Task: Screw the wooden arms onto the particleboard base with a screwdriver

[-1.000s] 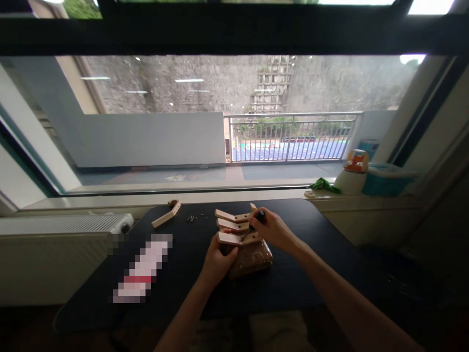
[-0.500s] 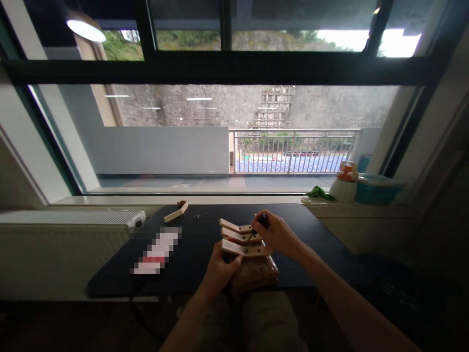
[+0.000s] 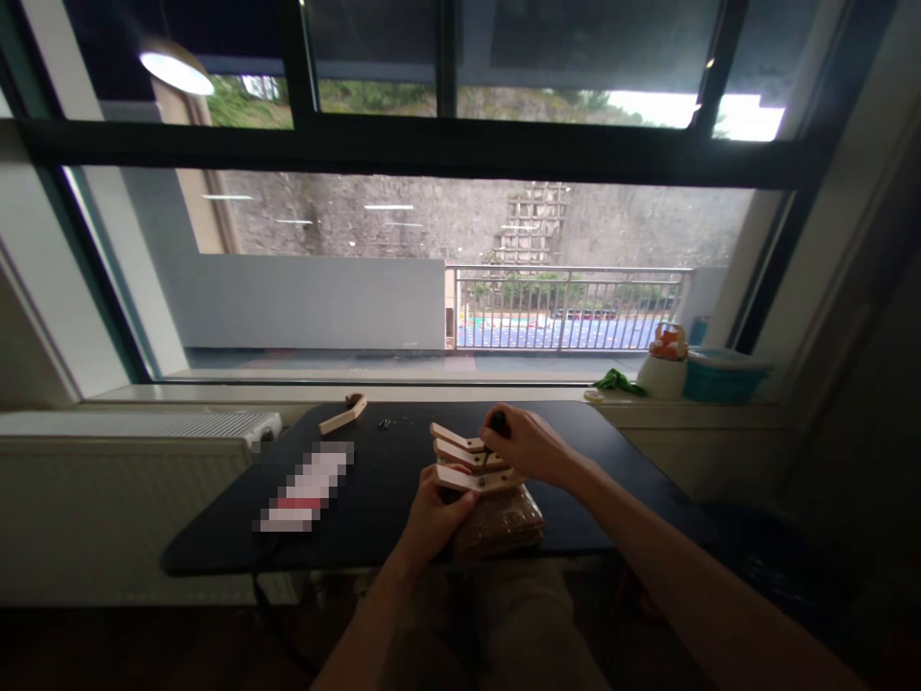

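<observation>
My left hand [image 3: 436, 518] is closed around the near end of a pale wooden piece [image 3: 457, 479], an angled slat with dark holes. It is the nearest of three bent slats side by side; whether they are joined is hidden. A screwdriver [image 3: 498, 420] with a black handle is gripped in my right hand [image 3: 529, 441]. Its thin shaft points down at the slats, close to the middle one [image 3: 460, 454]. Where the tip sits cannot be made out clearly. Beneath the slats lies a brown, shiny plastic-wrapped package [image 3: 504, 526] near the table's front edge.
Another angled wooden piece [image 3: 343, 416] lies at the back left of the dark table [image 3: 389, 518]. Several small screws [image 3: 386, 423] are beside it. A blurred pink-white item [image 3: 306, 489] lies left. The windowsill holds a green cloth [image 3: 619, 382], a white bottle [image 3: 662, 369] and a teal box [image 3: 723, 376].
My right hand has shifted slightly left, and the screwdriver stands more upright. My left hand keeps its hold on the wood. The camera view has tilted a little.
</observation>
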Demonstrator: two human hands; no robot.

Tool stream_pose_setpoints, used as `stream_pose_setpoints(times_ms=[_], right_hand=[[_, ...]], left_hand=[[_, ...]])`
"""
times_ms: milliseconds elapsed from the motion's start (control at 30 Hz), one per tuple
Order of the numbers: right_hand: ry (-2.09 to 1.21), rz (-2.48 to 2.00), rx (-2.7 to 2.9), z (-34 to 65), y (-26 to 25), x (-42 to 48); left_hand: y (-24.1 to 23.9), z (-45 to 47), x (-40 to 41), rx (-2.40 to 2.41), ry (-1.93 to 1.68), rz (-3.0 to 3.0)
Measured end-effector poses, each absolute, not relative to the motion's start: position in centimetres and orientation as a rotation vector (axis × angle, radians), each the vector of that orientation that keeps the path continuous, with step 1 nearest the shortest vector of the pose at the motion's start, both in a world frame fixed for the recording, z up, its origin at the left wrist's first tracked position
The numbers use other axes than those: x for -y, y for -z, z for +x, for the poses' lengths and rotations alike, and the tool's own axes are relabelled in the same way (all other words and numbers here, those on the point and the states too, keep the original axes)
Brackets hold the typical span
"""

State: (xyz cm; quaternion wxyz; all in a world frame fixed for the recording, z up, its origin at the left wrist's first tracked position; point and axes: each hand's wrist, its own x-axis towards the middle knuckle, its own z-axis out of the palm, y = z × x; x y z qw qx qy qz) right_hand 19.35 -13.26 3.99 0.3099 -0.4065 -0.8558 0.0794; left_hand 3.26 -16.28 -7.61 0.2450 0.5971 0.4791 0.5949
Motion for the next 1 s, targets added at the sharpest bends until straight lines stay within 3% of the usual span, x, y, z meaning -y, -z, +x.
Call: stream_pose_setpoints(times_ms=[1000], right_hand=[[-0.183,-1.111,2.321,18.89,-4.13,13.69]], left_hand=[[8.09,2.92,15.79,-1.246,-1.620,1.619]])
